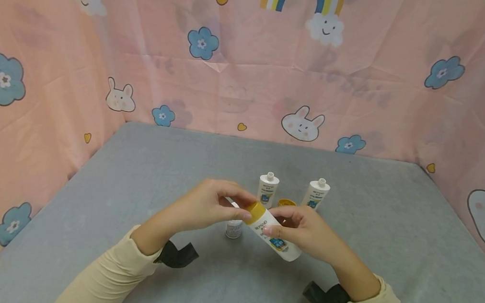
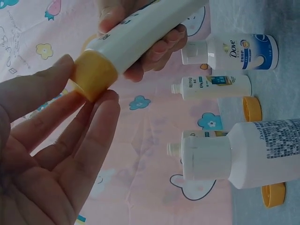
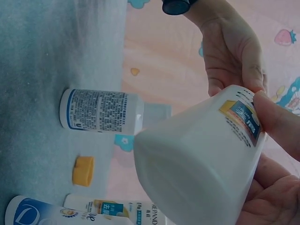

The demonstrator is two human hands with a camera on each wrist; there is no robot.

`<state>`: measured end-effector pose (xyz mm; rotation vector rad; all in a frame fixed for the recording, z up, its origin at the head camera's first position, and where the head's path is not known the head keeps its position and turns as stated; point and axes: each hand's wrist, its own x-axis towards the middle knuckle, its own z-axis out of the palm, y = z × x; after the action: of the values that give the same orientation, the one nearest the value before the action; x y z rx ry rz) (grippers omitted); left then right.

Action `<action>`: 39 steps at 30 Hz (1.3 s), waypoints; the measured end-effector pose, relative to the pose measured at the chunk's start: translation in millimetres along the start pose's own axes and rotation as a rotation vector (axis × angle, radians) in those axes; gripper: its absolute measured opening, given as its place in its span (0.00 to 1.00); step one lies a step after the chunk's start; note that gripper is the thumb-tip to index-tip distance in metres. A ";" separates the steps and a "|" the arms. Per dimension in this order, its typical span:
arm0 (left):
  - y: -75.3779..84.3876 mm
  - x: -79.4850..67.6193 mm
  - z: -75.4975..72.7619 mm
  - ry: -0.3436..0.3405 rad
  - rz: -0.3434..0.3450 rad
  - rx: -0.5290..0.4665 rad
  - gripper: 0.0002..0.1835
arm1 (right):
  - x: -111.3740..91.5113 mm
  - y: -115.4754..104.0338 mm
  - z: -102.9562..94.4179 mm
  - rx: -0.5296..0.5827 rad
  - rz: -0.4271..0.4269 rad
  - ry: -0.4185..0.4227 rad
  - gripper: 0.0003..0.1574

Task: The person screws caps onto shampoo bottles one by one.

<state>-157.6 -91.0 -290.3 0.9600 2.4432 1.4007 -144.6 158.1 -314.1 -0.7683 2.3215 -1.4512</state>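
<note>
A white REPANO bottle (image 1: 283, 249) with a yellow cap (image 1: 256, 212) is held tilted above the table, its cap end up and to the left. My left hand (image 1: 207, 207) pinches that cap between thumb and fingertips. My right hand (image 1: 311, 232) grips the bottle's body, thumb on the label side. In the left wrist view the cap (image 2: 93, 75) sits against the bottle's shoulder; whether it is screwed tight cannot be seen. From the right wrist view the bottle's base (image 3: 180, 180) faces the camera.
Two uncapped white bottles (image 1: 268, 190) (image 1: 316, 193) stand behind the hands. Loose yellow caps (image 2: 252, 108) (image 2: 273, 194) lie near them. White-capped Dove bottles (image 2: 243, 52) (image 3: 98, 110) stand on the grey table (image 1: 198, 157), partly hidden by the hands in the head view. Pink printed cloth (image 1: 240, 74) surrounds the table.
</note>
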 end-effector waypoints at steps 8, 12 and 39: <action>-0.3 -0.2 0.3 -0.016 0.065 0.023 0.21 | -0.2 0.6 0.3 0.001 -0.003 -0.001 0.20; 0.1 0.1 0.3 -0.028 0.053 0.024 0.20 | 0.0 0.8 0.4 0.009 -0.006 -0.006 0.21; 0.3 -0.7 4.1 -0.016 0.200 0.047 0.16 | -2.2 -1.5 -2.0 0.037 -0.042 -0.049 0.23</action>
<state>-155.2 -88.4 -292.3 1.2517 2.4354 1.3930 -143.4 160.4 -311.9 -0.8372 2.2490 -1.4723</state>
